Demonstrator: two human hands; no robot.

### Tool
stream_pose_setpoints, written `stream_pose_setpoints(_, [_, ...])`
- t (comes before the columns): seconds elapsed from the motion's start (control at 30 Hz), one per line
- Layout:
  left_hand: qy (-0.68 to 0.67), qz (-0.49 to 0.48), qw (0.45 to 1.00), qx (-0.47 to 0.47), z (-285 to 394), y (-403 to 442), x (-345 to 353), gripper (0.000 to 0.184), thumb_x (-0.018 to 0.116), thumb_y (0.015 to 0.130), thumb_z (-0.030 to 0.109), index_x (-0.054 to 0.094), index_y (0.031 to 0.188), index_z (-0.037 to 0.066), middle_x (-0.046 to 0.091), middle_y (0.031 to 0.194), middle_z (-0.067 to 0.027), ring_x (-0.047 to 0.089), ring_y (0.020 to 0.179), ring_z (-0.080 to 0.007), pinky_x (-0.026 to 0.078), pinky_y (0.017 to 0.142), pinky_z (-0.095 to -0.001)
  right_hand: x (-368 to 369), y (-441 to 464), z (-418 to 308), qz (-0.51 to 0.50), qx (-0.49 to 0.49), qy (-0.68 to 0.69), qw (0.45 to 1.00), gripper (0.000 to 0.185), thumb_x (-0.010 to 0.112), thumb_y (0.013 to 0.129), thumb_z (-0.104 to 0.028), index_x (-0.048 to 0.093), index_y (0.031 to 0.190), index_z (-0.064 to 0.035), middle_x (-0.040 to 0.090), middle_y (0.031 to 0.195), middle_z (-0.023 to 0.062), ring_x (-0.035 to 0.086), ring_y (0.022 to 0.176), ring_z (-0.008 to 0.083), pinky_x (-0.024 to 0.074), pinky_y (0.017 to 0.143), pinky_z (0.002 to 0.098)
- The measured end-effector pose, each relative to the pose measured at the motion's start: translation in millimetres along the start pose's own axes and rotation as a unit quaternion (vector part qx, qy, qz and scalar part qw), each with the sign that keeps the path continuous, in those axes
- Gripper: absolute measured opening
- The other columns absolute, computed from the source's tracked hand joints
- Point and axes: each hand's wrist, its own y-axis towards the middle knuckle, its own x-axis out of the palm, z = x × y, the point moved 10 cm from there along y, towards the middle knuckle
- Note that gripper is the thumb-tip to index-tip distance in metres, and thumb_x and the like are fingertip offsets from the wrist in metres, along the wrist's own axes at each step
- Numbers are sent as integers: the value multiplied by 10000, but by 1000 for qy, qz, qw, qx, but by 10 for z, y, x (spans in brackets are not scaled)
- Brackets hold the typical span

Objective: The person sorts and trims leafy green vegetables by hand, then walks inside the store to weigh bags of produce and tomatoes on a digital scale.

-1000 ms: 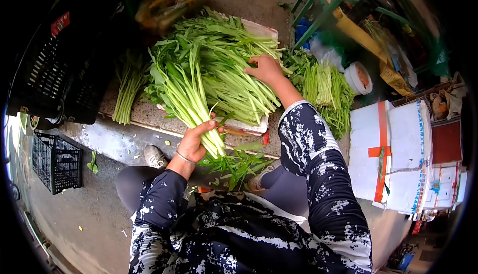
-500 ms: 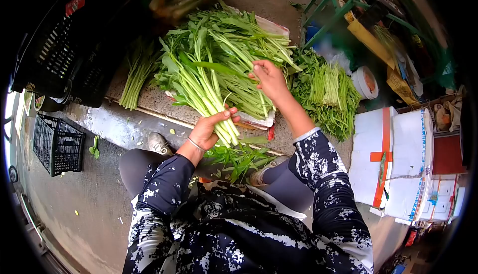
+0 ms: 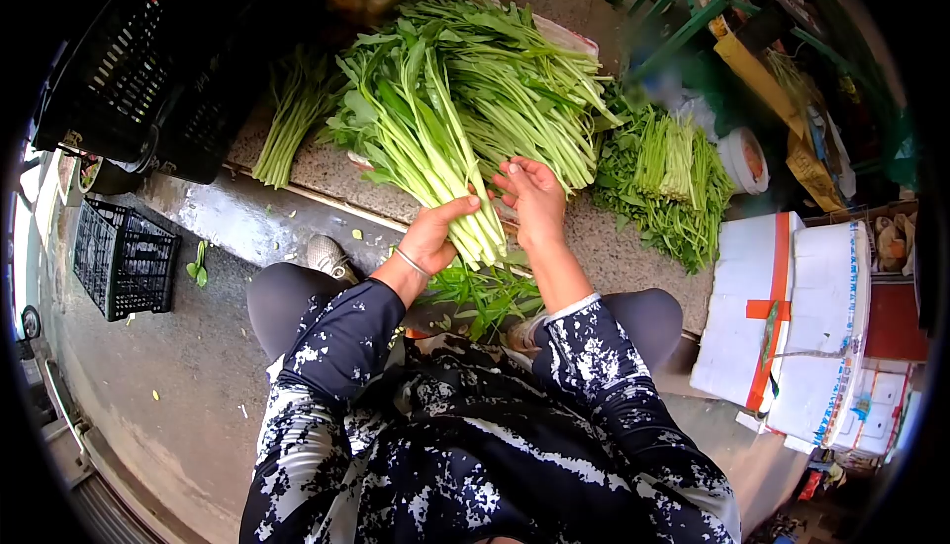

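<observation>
My left hand [image 3: 435, 235] is wrapped round the lower stems of a bunch of leafy greens [image 3: 426, 153], whose leaves point up and away. Just right of those stems is my right hand [image 3: 529, 198], its fingers curled near the bunch; whether a stalk lies between them is too small to make out. Behind both hands a large pile of greens [image 3: 524, 89] covers most of a white tray [image 3: 566, 36]. Loose leaves [image 3: 482, 299] lie below the held stems, between my feet.
To the left are a small bunch [image 3: 292, 124], a black crate [image 3: 124, 259] and larger dark crates [image 3: 119, 69]. On the right, stacked greens [image 3: 673, 183] lie near a white bucket [image 3: 742, 160], foam boxes [image 3: 782, 317] and a green metal frame [image 3: 717, 5].
My right hand has come from the pile down beside the held stems. My left hand still grips the bunch. The view has shifted, so the surroundings sit further right and slightly higher.
</observation>
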Motion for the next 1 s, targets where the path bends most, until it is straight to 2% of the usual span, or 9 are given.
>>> stream_pose_setpoints(0.13, [-1, 23, 1000, 9, -13, 14, -93, 252, 619, 744, 38, 538, 981, 20, 592, 911, -71, 591, 797, -201, 493, 762, -363, -364, -137, -36, 128, -56, -111, 984, 291, 565, 837, -151, 503, 1065, 18, 599, 924, 98, 593, 823, 182, 458, 664, 294])
stream_pose_setpoints(0.2, [5, 29, 999, 14, -5, 6, -111, 270, 629, 731, 33, 534, 984, 18, 588, 889, -72, 590, 793, -199, 499, 746, -357, -148, -154, 340, -41, 117, -101, 987, 256, 570, 836, -157, 543, 1027, 11, 608, 839, 69, 582, 757, 133, 447, 648, 241])
stream_pose_setpoints(0.27, [6, 35, 999, 12, -7, 0, -110, 265, 631, 730, 32, 534, 976, 18, 585, 884, -69, 589, 791, -196, 502, 736, -351, -84, -242, 361, -69, 112, -85, 988, 219, 592, 826, -180, 591, 956, -4, 602, 765, 35, 541, 655, 83, 425, 590, 199])
stream_pose_setpoints(0.33, [4, 44, 999, 15, 2, -7, -115, 259, 633, 729, 30, 534, 968, 17, 582, 880, -65, 589, 790, -192, 505, 726, -346, -28, -282, 166, -88, 8, -164, 983, 203, 615, 811, -198, 611, 894, -12, 579, 700, 6, 479, 571, 46, 381, 506, 173])
stream_pose_setpoints(0.47, [19, 41, 999, 24, -21, -16, -113, 251, 631, 726, 14, 540, 960, 8, 589, 870, -71, 592, 777, -188, 510, 702, -336, -44, -373, 106, -69, 28, -152, 986, 175, 642, 787, -173, 600, 811, -5, 526, 601, -20, 405, 474, 24, 289, 391, 163])
stream_pose_setpoints(0.73, [54, 46, 996, 57, 125, -21, -115, 177, 604, 734, 30, 565, 900, -20, 605, 831, -93, 598, 748, -191, 513, 676, -333, -222, -492, 82, 13, -32, -127, 991, 106, 552, 828, -79, 471, 784, -28, 512, 610, 21, 440, 459, 50, 334, 382, 184])
stream_pose_setpoints(0.87, [21, 49, 997, 62, 248, -23, -88, 171, 613, 736, 57, 573, 887, -15, 607, 829, -78, 595, 745, -186, 509, 688, -342, -666, -697, 267, 25, -129, -269, 954, 137, 507, 828, -49, 401, 743, -32, 512, 620, 31, 489, 489, 90, 390, 444, 201])
stream_pose_setpoints(0.93, [18, 40, 998, 46, 258, -28, -61, 203, 619, 736, 59, 564, 919, -8, 607, 844, -75, 596, 766, -193, 507, 711, -345, -712, -847, 848, -90, 107, -427, 894, 126, 523, 831, -82, 427, 776, -20, 526, 661, 40, 529, 560, 95, 399, 463, 197])
stream_pose_setpoints(1.0, [22, 39, 998, 33, 239, -36, -37, 268, 624, 732, 47, 538, 981, -4, 606, 873, -81, 595, 785, -200, 505, 733, -354, -738, -908, 927, -78, 178, -385, 902, 137, 532, 840, -124, 474, 849, 0, 545, 703, 43, 564, 622, 109, 425, 487, 201])
